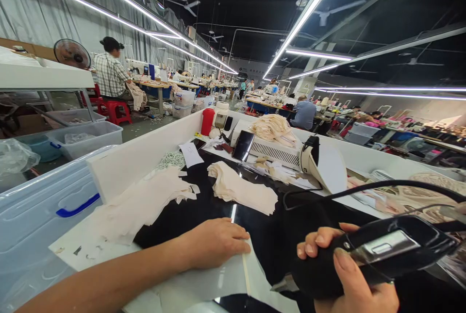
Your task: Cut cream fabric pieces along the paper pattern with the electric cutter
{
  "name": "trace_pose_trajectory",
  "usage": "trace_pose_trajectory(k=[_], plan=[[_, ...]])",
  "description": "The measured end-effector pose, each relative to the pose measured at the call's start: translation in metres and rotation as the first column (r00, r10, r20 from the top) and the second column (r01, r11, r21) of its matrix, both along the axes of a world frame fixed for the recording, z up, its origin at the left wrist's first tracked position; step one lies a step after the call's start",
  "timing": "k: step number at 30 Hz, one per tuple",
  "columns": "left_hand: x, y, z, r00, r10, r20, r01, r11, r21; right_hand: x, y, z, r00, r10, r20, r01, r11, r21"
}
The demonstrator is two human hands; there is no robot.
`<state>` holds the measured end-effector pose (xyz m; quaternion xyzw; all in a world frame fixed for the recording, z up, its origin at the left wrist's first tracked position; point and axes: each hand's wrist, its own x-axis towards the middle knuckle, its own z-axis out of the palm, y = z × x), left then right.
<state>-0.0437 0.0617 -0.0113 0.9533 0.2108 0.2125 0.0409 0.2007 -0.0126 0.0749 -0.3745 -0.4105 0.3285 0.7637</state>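
My left hand (pixel 222 244) lies flat on a thin, whitish see-through sheet (pixel 204 281), its fingertips by a narrow cream strip (pixel 246 274). In my right hand (pixel 351 281) is a black corded hand tool (pixel 386 250) with a silver panel, its pointed metal tip (pixel 286 284) low over the right part of the sheet; I cannot tell whether it touches. Beyond my hands, a stack of cream fabric pieces (pixel 242 189) rests on the black work surface (pixel 192 218). Another spread pile of cream pieces (pixel 141 201) lies to the left.
A white low wall (pixel 153 150) edges the table. At the back are a phone (pixel 243 146), a red bottle (pixel 207 122), a white vented box (pixel 278 153) bearing cream fabric (pixel 273 127), and a white curved stand (pixel 324 167). The tool's cable (pixel 382 184) arches at right. Blue-handled bins (pixel 47 211) stand left.
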Motion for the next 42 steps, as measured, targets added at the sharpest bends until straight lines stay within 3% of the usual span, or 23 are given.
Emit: trace_pose_trajectory(k=[25,29,36,39,42], plan=[[-0.002,0.004,0.001,1.000,-0.001,0.011,0.000,0.998,0.062,-0.001,-0.003,0.004,1.000,-0.018,0.009,0.018,1.000,0.014],[-0.004,0.003,0.013,0.997,-0.044,0.058,0.040,0.997,0.068,-0.011,-0.005,0.014,0.997,-0.075,-0.018,0.076,0.995,0.063],[-0.007,-0.014,0.056,0.998,-0.025,0.050,0.030,0.993,-0.115,-0.018,-0.009,0.024,0.995,-0.098,-0.007,0.098,0.991,0.092],[-0.003,-0.020,0.056,0.998,-0.052,0.030,0.056,0.984,-0.167,-0.018,-0.009,0.023,0.995,-0.100,0.005,0.100,0.991,0.093],[0.004,-0.023,0.045,0.995,-0.102,-0.004,0.100,0.985,-0.139,-0.017,-0.009,0.021,0.996,-0.089,-0.001,0.088,0.991,0.095]])
